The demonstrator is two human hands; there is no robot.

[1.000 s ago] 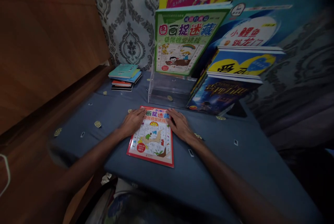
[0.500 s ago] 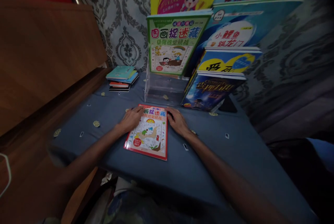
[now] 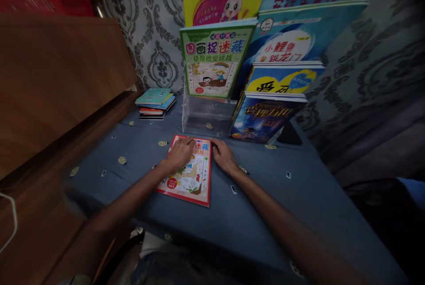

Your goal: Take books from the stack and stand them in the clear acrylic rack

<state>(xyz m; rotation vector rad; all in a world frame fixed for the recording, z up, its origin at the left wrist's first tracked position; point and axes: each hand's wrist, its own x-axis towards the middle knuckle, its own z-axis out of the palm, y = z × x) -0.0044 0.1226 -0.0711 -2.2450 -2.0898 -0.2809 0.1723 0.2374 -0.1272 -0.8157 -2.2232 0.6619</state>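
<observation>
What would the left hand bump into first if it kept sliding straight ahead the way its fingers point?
Probably the clear plastic stand. The left hand lies flat on the red-edged book, fingers pointing toward it, with only blue cloth between. Depth is hard to judge.

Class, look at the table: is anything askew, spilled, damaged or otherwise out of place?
Nothing spilled or visibly damaged. The red book lies flat and slightly skewed under both hands, left hand and right hand, while the other big books stand in the display; the small stack is loosely fanned.
</observation>
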